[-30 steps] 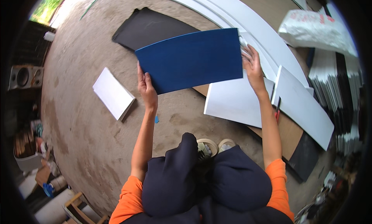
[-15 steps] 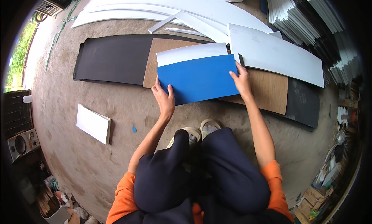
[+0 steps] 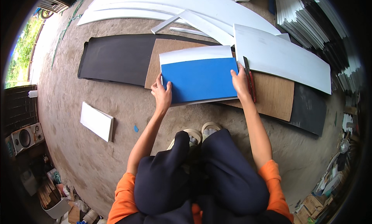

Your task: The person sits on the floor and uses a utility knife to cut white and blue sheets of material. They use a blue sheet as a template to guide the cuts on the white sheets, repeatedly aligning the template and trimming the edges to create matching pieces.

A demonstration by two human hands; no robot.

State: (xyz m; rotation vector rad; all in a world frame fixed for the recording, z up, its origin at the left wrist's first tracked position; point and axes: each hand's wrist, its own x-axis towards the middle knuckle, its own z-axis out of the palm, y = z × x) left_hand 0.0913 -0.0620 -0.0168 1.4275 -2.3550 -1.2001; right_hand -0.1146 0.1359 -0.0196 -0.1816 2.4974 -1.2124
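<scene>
A blue rectangular sheet (image 3: 199, 81) lies over a white sheet (image 3: 195, 53), which shows along the far side and as a thin strip at the near edge. My left hand (image 3: 161, 94) is closed on the left edge, thumb on the blue face. On the opposite edge, my right hand (image 3: 240, 83) grips the sheet the same way. Just right of that hand, a utility knife (image 3: 252, 85) with a red handle and dark blade rests on a brown wooden board (image 3: 273, 94). How far the fingers reach under the white sheet is hidden.
Under the wooden board lies a long black sheet (image 3: 114, 59). A white panel (image 3: 283, 55) overlaps it at right, with larger white sheets (image 3: 128, 1) and strips beyond. A small white stack (image 3: 97, 121) sits on the floor at left, near a blue scrap (image 3: 136, 128).
The blue sheet has come down squarer over the white one, its tilt gone. Both hands still hold its sides. More of the knife shows beside my right hand. The view has shifted slightly.
</scene>
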